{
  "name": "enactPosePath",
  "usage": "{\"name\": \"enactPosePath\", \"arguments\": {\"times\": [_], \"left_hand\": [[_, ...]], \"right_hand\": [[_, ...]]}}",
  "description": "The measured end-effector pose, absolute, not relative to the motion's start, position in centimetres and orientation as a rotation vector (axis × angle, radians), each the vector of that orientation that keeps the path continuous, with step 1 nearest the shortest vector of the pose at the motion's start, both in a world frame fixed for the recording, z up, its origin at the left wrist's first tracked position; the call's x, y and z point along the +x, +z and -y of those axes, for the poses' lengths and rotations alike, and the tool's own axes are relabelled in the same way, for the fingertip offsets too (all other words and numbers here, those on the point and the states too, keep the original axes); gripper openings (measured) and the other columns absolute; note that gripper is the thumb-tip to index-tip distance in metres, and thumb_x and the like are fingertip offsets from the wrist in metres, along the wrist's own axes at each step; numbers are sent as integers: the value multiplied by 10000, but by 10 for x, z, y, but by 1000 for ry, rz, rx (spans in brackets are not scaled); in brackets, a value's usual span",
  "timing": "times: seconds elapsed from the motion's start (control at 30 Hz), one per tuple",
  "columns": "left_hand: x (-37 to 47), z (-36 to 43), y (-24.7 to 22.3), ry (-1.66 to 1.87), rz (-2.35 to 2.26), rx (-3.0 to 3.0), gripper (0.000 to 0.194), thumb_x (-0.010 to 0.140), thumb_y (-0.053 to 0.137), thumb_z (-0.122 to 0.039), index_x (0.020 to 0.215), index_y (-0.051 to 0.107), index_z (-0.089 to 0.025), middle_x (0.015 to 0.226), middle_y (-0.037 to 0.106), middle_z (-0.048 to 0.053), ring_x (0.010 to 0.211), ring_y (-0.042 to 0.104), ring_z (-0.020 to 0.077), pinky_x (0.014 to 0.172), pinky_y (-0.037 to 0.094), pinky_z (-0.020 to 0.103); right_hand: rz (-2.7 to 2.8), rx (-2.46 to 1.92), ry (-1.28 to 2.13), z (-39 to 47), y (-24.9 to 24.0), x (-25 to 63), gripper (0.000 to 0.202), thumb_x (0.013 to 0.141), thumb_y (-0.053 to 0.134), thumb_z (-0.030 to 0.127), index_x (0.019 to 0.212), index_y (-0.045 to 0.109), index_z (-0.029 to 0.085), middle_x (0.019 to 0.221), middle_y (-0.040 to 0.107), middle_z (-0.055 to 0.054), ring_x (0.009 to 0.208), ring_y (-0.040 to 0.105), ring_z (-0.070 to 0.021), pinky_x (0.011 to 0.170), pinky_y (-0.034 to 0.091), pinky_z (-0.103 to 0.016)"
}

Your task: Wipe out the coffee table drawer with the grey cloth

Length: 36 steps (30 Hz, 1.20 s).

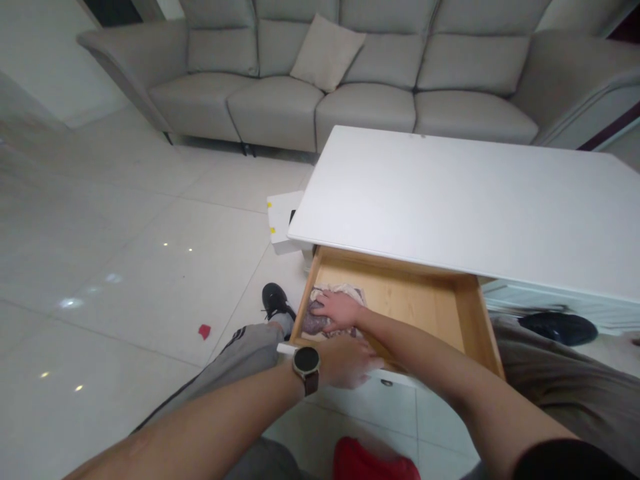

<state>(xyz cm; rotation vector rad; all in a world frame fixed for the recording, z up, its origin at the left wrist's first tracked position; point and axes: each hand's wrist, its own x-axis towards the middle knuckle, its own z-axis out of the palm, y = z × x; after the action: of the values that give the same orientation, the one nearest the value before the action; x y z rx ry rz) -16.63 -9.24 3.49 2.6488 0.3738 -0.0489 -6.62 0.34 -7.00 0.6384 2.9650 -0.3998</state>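
Note:
An open wooden drawer (440,303) sticks out from under a white table (450,200). In its near left corner lies a bundle of folded cloth (345,291), beige and purplish. My right hand (339,310) rests flat on that cloth, fingers spread. My left hand (350,363), with a dark watch (306,363) on the wrist, sits on the drawer's white front edge (395,380), fingers curled over it. The rest of the drawer floor is bare wood.
A grey sofa (350,73) with a cushion (327,52) stands behind the table. A small white box (283,220) sits on the tiled floor by the table's left corner. A red scrap (204,331) lies on the floor, a red object (373,461) at my lap. My shoes (274,300) flank the drawer.

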Motion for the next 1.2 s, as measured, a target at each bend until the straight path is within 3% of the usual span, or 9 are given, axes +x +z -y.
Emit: {"name": "enactPosePath", "arguments": {"times": [0.2,0.4,0.73,0.97,1.2], "left_hand": [[-167,90,36,-139,-412,2617,176,927,564,-287,1083,613,-220,1017,729,44,955,672,244,631,500,353],[-163,84,35,-185,-400,2617,196,897,589,-288,1081,603,-223,1052,714,50,967,661,249,668,510,367],[-149,83,42,-251,-385,2677,213,886,606,-296,1085,609,-218,1105,675,56,981,657,237,750,535,374],[-145,85,48,-272,-409,2667,197,919,560,-296,1104,615,-254,1110,669,47,1004,667,228,789,534,342],[-146,88,50,-264,-408,2682,188,918,557,-292,1092,610,-249,1101,675,47,1003,667,230,800,538,348]], "right_hand": [[-2939,836,-392,-61,-69,-52,655,847,691,613,1392,589,265,1345,504,-144,1234,425,-341,920,472,-445],[-2920,1132,-403,-84,-68,-35,605,916,658,530,1463,516,313,1516,422,-112,1375,361,-329,1106,310,-517],[-2593,1609,-339,-25,-65,72,634,920,572,577,1506,466,360,1567,387,-123,1348,365,-422,1052,324,-594],[-2142,2079,-110,28,-76,205,648,970,405,610,1491,457,228,1526,400,-251,1284,432,-454,975,386,-634],[-2276,1972,-414,49,-79,222,691,840,649,535,1439,494,227,1477,440,-199,1277,478,-382,1038,389,-518]]}}
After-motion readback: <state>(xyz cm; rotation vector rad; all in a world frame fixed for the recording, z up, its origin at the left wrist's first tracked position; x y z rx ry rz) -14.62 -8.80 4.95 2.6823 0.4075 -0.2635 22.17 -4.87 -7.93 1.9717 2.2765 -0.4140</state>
